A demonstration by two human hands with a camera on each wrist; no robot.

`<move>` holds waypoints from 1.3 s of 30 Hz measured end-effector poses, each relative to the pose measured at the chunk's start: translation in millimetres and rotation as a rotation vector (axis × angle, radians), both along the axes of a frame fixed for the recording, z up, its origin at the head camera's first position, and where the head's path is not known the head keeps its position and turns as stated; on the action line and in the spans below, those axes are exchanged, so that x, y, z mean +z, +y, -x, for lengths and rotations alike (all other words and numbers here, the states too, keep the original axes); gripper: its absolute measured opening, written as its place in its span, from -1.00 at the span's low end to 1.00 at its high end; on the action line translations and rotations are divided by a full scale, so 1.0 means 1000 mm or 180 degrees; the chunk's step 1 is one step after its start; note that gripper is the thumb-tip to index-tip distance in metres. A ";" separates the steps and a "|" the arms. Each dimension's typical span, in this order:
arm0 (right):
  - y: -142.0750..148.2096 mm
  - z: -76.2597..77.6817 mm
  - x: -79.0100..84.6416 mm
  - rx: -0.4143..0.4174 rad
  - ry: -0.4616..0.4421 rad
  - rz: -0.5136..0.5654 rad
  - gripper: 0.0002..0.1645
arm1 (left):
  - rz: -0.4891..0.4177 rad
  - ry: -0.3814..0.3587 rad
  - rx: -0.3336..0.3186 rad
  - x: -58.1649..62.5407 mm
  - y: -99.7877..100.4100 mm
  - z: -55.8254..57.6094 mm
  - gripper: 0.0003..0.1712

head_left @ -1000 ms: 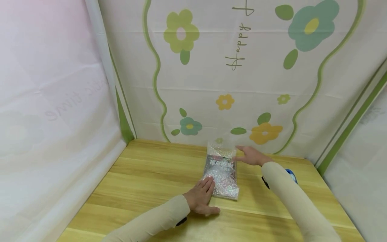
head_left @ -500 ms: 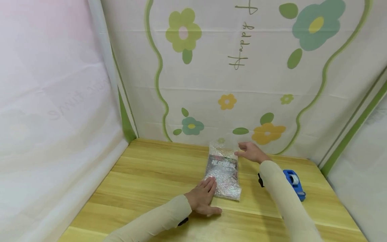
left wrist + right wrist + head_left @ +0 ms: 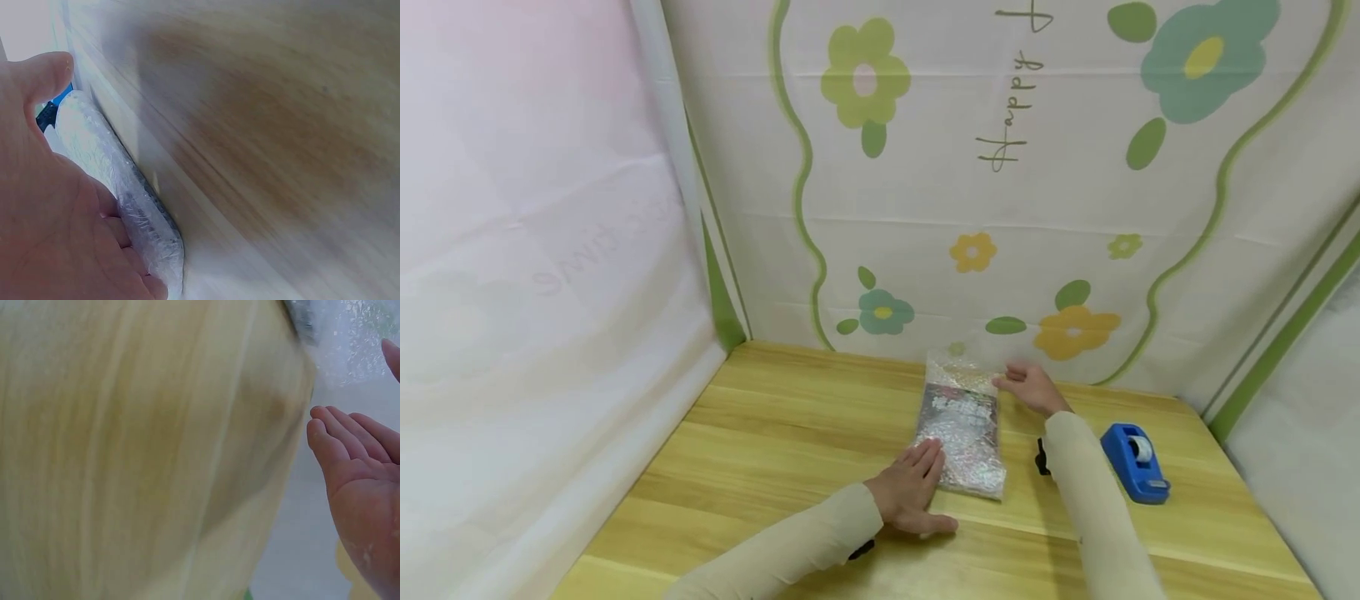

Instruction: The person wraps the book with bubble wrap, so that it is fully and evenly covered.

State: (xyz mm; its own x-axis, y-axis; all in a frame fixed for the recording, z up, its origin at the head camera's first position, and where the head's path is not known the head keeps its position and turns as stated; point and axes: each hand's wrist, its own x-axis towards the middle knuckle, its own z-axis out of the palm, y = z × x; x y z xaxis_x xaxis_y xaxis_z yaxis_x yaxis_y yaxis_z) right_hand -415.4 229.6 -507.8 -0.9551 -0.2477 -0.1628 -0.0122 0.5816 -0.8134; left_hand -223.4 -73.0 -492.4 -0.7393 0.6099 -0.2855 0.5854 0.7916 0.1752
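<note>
A flat package in bubble wrap (image 3: 968, 454) lies on the wooden table, with a dark printed item (image 3: 958, 406) bearing white lettering showing through the plastic. Beyond that item, the far end of the wrap (image 3: 953, 367) is clear and loose. My left hand (image 3: 912, 492) rests with straight fingers on the package's near left edge, its thumb spread onto the table. In the left wrist view, the left fingers (image 3: 128, 247) lie along the wrapped side. My right hand (image 3: 1033, 389) is beside the far right edge of the wrap, fingers extended and thumb apart, fingertips right at the plastic.
To the right of the right forearm stands a blue tape dispenser (image 3: 1137, 462) with a roll of clear tape. A flower-printed cloth (image 3: 925, 192) hangs behind the table (image 3: 790, 433), and pale cloth walls (image 3: 565, 333) flank it.
My right hand has shifted slightly along the wrap's right edge, its fingers now drawn closer together. The tape dispenser has come out from behind the right sleeve. The left hand stays on the package.
</note>
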 end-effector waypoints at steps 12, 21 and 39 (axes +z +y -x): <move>0.001 0.001 -0.015 -0.0287 0.0017 0.0320 -0.10 | 0.0018 0.0048 -0.0009 -0.002 0.001 0.003 0.24; -0.009 0.005 -0.021 -0.0517 -0.0375 0.1151 -0.19 | 0.0015 0.0062 0.0013 -0.002 0.001 0.001 0.24; -0.018 0.005 -0.019 -0.0620 0.0281 0.0874 -0.34 | 0.0026 0.0042 0.0020 -0.002 0.001 0.000 0.22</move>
State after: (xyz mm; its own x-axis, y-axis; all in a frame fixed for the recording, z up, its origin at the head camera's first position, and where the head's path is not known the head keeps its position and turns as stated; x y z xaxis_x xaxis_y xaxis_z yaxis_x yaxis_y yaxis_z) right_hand -420.1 211.3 -527.3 -0.9961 -0.0824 -0.0301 0.0004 0.3394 -0.9406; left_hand -223.0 -72.3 -494.5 -0.7469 0.6028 -0.2807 0.5826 0.7967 0.1609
